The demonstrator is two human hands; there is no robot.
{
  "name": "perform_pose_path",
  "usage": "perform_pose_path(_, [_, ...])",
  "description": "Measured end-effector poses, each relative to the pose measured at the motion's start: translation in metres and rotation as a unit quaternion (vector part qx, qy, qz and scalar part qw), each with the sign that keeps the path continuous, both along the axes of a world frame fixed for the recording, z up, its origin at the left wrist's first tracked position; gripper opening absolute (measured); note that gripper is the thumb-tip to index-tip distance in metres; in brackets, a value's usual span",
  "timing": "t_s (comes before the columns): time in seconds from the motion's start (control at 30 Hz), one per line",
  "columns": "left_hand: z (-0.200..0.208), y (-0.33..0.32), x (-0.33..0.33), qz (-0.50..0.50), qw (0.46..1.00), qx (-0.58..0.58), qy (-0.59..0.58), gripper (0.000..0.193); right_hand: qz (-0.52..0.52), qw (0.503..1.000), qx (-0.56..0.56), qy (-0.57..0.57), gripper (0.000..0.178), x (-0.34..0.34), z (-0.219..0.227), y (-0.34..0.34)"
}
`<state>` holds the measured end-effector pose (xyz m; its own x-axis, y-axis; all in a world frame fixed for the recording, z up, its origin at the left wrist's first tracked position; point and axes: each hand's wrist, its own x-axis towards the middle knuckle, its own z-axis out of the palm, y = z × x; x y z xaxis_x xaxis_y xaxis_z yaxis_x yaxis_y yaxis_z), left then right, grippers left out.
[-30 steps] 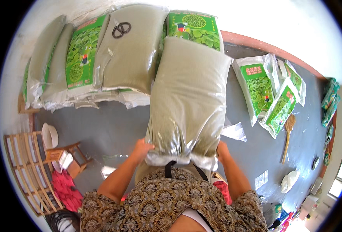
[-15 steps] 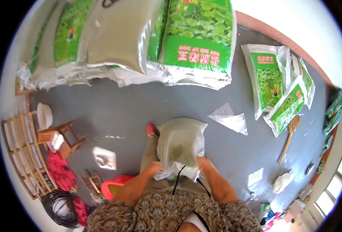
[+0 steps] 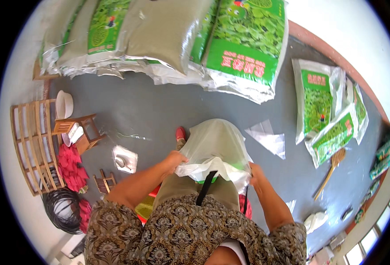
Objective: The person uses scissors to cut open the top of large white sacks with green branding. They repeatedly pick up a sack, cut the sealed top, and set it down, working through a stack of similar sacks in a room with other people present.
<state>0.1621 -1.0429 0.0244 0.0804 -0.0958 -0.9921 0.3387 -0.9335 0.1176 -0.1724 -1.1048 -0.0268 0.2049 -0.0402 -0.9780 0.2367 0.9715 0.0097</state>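
A translucent whitish plastic sack hangs in front of my legs, its mouth turned toward me. My left hand is closed on the left side of the rim. Over on the right, my right hand grips the opposite side. Between them the white rim is stretched wide and crumpled. A dark strap from my front dangles over the sack's mouth. What lies inside the sack is mostly hidden. Beside my left leg, partly behind my arm, sits a red basin with yellow-green contents.
Large filled sacks with green prints are stacked ahead. More printed sacks lie at right, near a broom. Clear plastic sheets lie on the grey floor. At left are a wooden rack, a chair and coiled black hose.
My hands have moved farther apart and up, spreading the sack's mouth wider. The sack looks lifted and emptier-shaped. My view has shifted, so the surroundings sit differently in the picture.
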Motion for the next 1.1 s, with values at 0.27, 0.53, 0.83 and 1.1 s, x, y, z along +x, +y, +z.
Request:
perform_pose_path(0.27, [0.015,-0.178,0.043,-0.013,0.974,-0.224,0.04,0.03,-0.058,0.971,-0.205,0.106,0.025,-0.006,-0.015,-0.161])
perform_pose_path(0.53, [0.016,-0.223,0.264,-0.199,0.838,-0.41,-0.3,0.03,0.147,0.813,-0.401,0.396,0.027,0.118,0.076,-0.228])
perform_pose_path(0.83, [-0.023,-0.314,0.427,-0.337,0.605,-0.36,-0.625,0.053,0.408,0.431,-0.672,0.444,0.051,0.552,0.084,-0.441])
perform_pose_path(1.1, [-0.024,-0.319,0.44,-0.357,0.649,-0.372,-0.559,0.06,0.502,0.295,-0.625,0.52,0.021,0.652,0.054,-0.507])
